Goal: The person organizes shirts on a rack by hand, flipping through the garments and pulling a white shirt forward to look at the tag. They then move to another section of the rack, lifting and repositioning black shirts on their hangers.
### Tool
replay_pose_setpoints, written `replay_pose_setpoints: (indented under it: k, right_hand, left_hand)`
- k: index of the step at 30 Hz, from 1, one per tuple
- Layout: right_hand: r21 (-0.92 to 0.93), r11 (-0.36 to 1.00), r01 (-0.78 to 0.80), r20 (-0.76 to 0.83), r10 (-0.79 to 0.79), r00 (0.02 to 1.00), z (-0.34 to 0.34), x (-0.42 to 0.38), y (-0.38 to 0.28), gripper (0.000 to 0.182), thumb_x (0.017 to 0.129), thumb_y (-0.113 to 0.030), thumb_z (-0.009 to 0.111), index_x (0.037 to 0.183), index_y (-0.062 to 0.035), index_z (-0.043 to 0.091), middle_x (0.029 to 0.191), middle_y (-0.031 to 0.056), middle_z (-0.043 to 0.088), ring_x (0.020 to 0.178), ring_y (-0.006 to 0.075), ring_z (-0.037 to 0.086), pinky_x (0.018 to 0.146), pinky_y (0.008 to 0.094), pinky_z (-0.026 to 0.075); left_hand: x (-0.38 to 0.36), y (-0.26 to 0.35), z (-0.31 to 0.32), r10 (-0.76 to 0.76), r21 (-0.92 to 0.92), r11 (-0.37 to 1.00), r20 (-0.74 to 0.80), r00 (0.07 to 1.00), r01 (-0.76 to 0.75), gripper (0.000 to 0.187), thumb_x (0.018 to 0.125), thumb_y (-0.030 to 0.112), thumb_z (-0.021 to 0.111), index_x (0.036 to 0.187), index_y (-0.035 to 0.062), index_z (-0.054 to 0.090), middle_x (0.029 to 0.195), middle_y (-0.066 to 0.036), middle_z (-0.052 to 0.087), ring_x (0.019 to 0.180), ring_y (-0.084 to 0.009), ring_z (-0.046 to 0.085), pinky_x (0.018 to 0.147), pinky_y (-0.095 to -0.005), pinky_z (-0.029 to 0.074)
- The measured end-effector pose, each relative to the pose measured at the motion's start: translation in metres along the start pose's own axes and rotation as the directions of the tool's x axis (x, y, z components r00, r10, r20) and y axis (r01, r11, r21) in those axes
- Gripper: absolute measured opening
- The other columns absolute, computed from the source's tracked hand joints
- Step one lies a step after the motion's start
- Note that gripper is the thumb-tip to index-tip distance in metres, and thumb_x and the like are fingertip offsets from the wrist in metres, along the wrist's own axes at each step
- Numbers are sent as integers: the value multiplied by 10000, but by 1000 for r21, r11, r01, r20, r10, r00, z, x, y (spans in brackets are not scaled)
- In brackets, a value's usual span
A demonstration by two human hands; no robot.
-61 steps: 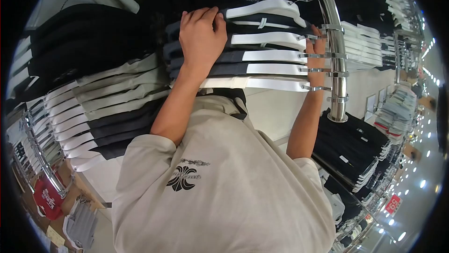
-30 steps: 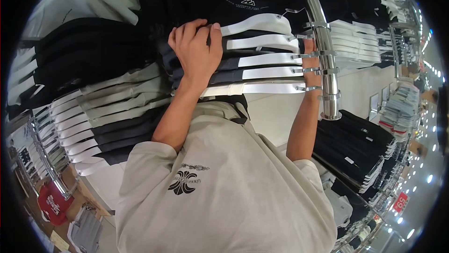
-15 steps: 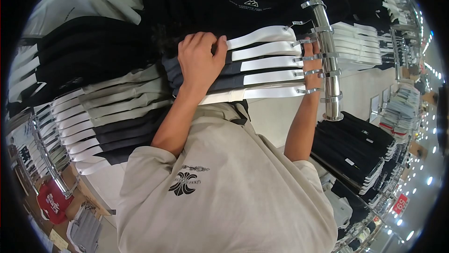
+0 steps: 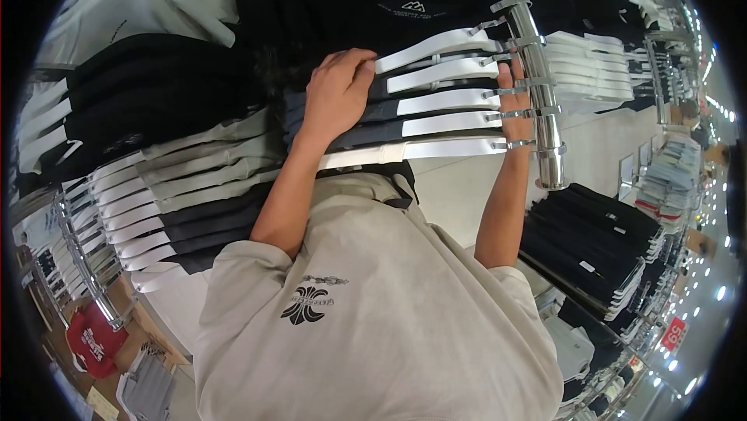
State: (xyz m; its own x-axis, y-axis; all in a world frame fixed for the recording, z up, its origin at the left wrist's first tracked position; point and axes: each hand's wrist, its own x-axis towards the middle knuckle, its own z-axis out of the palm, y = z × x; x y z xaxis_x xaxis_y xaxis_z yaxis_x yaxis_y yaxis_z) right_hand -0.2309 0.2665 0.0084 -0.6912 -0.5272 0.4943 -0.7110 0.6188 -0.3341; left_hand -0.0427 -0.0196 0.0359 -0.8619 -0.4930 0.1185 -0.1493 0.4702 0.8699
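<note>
My left hand (image 4: 338,90) is closed over the shoulder of a dark T-shirt (image 4: 377,114), at the outer ends of several white hangers (image 4: 447,100). Its fingertips are curled out of sight among the black cloth. At the other end of those hangers, my right hand (image 4: 513,106) reaches up behind the metal hooks, close to the chrome rail (image 4: 542,82). Its fingers look stretched out, partly covered by the hooks. Nearest my body hangs a cream garment (image 4: 362,156). A black T-shirt (image 4: 327,5) with a small white print hangs beyond the hands.
Left of me hang grey-green shirts (image 4: 214,160) and black shirts (image 4: 156,86) on white hangers. Folded-looking black garments (image 4: 591,238) hang at the right, below the rail end. A red garment (image 4: 95,339) is low at the left. A red price sign (image 4: 674,335) stands far right.
The top hangers have tilted and spread slightly apart, with gaps showing between them. My left hand has shifted a little right, its fingers flatter over the cloth. The view has moved slightly.
</note>
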Motion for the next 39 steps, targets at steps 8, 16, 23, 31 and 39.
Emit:
replay_pose_setpoints:
  k: [8, 16, 23, 31, 39]
  right_hand:
    - [156, 987, -27, 20, 24, 1000, 3, -7, 16, 767, 916, -364, 713, 1517, -19, 384, 1359, 140, 542, 1157, 236, 589, 971, 390, 509]
    - [676, 638, -368, 153, 367, 918, -6, 6, -33, 657, 926, -116, 677, 1516, -23, 404, 1244, 108, 618, 1021, 149, 641, 833, 245, 549]
    - [386, 904, -184, -46, 219, 975, 5, -1, -27, 488, 904, -122, 675, 1369, -32, 556, 1205, 123, 652, 1123, 259, 632, 967, 394, 533]
    - [157, 971, -181, -24, 187, 982, 8, -6, -18, 525, 1052, -468, 543, 1417, -97, 612, 1376, 148, 632, 1315, 303, 562, 1137, 440, 399]
    - [884, 236, -403, 254, 483, 838, 28, 4, -22, 440, 970, -162, 640, 1388, -103, 516, 1147, 106, 620, 807, 156, 667, 637, 209, 586]
  left_hand:
    - [0, -11, 5, 93, 33, 995, -16, 996, -93, 304, 923, 108, 701, 1220, 41, 688, 1158, -160, 720, 1097, -308, 690, 942, -374, 522]
    - [23, -7, -10, -90, -133, 986, 107, 990, 104, 348, 921, 147, 728, 1239, 20, 669, 1138, -143, 750, 1069, -254, 702, 1015, -366, 476]
    - [35, -25, -23, -161, -612, 740, 242, 957, 279, 285, 962, 84, 651, 1232, -4, 648, 1180, -140, 726, 1178, -199, 631, 1090, -334, 428]
    - [31, 9, -23, -134, -294, 934, 240, 961, 204, 299, 977, 148, 674, 1233, -7, 678, 1201, -126, 721, 1142, -209, 649, 1020, -329, 469]
    - [62, 44, 18, 218, -337, 932, 223, 950, -135, 345, 986, 274, 693, 1274, 83, 712, 935, -134, 758, 827, -196, 702, 780, -317, 543]
